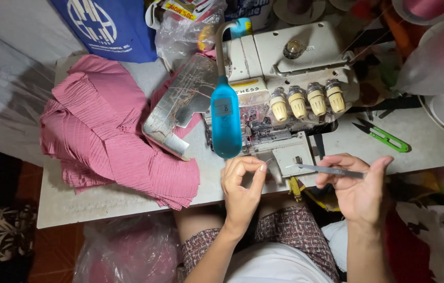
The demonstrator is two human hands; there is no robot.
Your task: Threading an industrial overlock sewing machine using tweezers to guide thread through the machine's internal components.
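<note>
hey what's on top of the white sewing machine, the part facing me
Four cream tension knobs sit in a row on the machine, with a round metal cap behind them. A blue lamp on a bent neck covers its left front; what lies under the lamp cannot be seen.

A pale grey worktable fills the middle of the view, its surface worn and scuffed. Below its near edge the floor shows reddish-brown, perhaps tiled, though shadow blurs it. A whitish sheet hangs or lies at the left. Light falls evenly from above; the lower left corner stays dark.
</note>
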